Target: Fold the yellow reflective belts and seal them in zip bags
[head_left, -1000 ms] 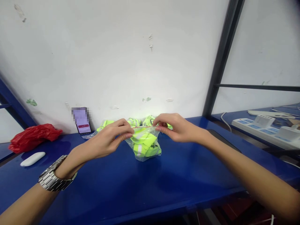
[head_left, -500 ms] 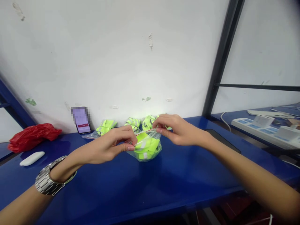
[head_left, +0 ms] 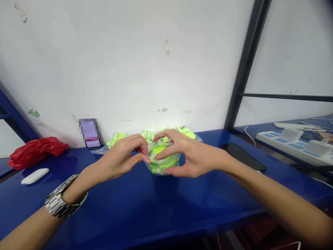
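Bag [head_left: 157, 168] of clear plastic, packed with folded neon-yellow cloth [head_left: 159, 148] that carries pale bands, is at the middle of a shiny blue table [head_left: 130, 215], straight ahead of the person. A thin red line runs along its top edge. Whether its base rests on the table is hard to tell.

The left hand [head_left: 127, 154], on the bag's left side, pinches the top edge between thumb and bent forefinger, with little gap between them. A silver watch [head_left: 61, 199] circles that wrist. The right hand [head_left: 191, 152] is spread wide around the bag's right side: the thumb is low at the front, one finger crosses the top, and others reach over the far edge. I cannot tell whether any fingertip goes inside.

Beyond the bag, more neon-yellow bundles [head_left: 116, 139] lie in a row against a scuffed white wall [head_left: 125, 69]. Left of the bag, a lit phone [head_left: 90, 133] leans on the wall; farther left are a crumpled red plastic bundle [head_left: 37, 151] and a smooth white case [head_left: 35, 176]. Right of the bag lies a flat black slab [head_left: 244, 158], and well beyond that, a white power strip [head_left: 293, 146].
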### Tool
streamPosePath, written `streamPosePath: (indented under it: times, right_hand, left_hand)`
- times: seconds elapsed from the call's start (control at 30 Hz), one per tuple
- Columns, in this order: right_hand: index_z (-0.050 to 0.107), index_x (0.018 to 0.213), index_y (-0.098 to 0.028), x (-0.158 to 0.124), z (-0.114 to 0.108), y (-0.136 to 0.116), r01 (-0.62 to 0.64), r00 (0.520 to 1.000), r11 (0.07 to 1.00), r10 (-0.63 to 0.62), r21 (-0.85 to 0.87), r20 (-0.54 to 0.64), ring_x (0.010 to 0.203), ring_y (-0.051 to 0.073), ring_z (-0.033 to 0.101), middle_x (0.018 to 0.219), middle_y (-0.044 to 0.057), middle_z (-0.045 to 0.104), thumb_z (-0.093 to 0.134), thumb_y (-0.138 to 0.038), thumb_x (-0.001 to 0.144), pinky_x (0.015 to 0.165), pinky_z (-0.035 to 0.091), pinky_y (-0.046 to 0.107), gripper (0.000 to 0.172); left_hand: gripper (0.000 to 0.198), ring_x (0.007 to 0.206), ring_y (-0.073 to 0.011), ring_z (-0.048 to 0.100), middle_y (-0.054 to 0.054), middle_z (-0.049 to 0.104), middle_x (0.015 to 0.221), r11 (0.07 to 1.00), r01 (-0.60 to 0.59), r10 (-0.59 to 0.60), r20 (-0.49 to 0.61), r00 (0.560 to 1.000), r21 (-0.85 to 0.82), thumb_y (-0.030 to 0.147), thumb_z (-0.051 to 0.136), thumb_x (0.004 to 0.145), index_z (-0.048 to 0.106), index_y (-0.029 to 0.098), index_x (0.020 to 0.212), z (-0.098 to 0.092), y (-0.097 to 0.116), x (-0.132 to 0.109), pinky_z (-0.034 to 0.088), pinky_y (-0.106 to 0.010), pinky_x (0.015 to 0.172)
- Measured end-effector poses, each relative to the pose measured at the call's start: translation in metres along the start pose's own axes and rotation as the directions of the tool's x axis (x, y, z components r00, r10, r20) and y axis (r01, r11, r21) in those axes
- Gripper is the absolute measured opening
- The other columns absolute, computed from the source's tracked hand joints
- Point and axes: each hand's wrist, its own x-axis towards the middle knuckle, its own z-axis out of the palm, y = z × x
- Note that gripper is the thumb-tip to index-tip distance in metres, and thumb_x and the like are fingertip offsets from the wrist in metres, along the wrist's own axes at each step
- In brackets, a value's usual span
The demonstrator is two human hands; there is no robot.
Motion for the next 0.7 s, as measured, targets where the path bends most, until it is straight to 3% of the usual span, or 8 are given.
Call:
streamPosePath:
  times: [0.13,0.27,0.33,0.43,0.6,0.7]
  right_hand:
    - [0.072,0.101,-0.025,0.005,0.002,-0.003,-0.004,0.993,0.996,0.014,-0.088,0.116,0.127,0.034,0.035,0.127,0.013,0.046,0.071,-0.041,0.078,0.096,0.038,0.052,0.028]
    - [0.071,0.073,-0.019,0.015,0.005,-0.008,-0.071,0.977,0.978,0.108,-0.198,0.182,0.103,0.031,0.045,0.115,0.014,0.049,0.07,-0.048,0.076,0.083,0.042,0.049,0.029]
    - [0.065,0.063,-0.017,0.021,0.007,-0.009,-0.099,0.965,0.966,0.152,-0.239,0.216,0.089,0.026,0.044,0.102,0.012,0.049,0.069,-0.05,0.075,0.075,0.043,0.045,0.035]
    - [0.056,0.053,-0.017,0.027,0.012,-0.008,-0.074,0.962,0.952,0.147,-0.298,0.232,0.083,0.024,0.04,0.094,0.01,0.047,0.069,-0.045,0.073,0.07,0.041,0.042,0.037]
    - [0.059,0.059,-0.017,0.028,0.016,0.0,-0.03,0.96,0.955,0.11,-0.296,0.258,0.086,0.025,0.042,0.097,0.011,0.048,0.069,-0.035,0.073,0.074,0.042,0.044,0.026]
    - [0.069,0.082,-0.019,0.021,0.01,0.009,-0.021,0.971,0.991,0.052,-0.134,0.232,0.101,0.028,0.047,0.107,0.012,0.051,0.068,-0.036,0.079,0.083,0.044,0.045,0.017]
  left_hand:
    - [0.013,0.07,-0.0097,0.056,-0.001,0.06,0.082,0.997,0.037,-0.042,-0.065,0.997,-0.074,0.016,0.061,0.084,0.056,0.018,0.072,0.005,0.003,-0.001,0.045,-0.02,0.058]
    - [0.016,0.056,-0.0062,0.054,0.0,0.059,0.077,0.989,0.041,-0.058,-0.119,0.991,-0.141,0.016,0.058,0.084,0.052,0.017,0.069,0.008,0.008,0.001,0.044,-0.018,0.051]
    - [0.018,0.054,-0.006,0.054,0.001,0.059,0.074,0.99,0.027,-0.047,-0.14,0.989,-0.141,0.016,0.056,0.085,0.05,0.017,0.069,0.01,0.01,0.002,0.044,-0.018,0.049]
    - [0.017,0.056,-0.0082,0.055,0.001,0.058,0.066,0.998,0.002,-0.011,-0.146,0.989,-0.06,0.015,0.053,0.086,0.049,0.019,0.069,0.013,0.009,0.002,0.044,-0.02,0.051]
    - [0.017,0.057,-0.0085,0.053,0.002,0.059,0.066,1.0,-0.008,0.01,-0.141,0.99,0.011,0.013,0.051,0.087,0.048,0.019,0.071,0.016,0.004,0.001,0.042,-0.021,0.054]
    - [0.015,0.062,-0.0096,0.054,-0.001,0.061,0.073,1.0,0.005,0.0,-0.161,0.987,0.029,0.019,0.054,0.088,0.051,0.018,0.074,0.013,0.002,0.001,0.042,-0.021,0.054]
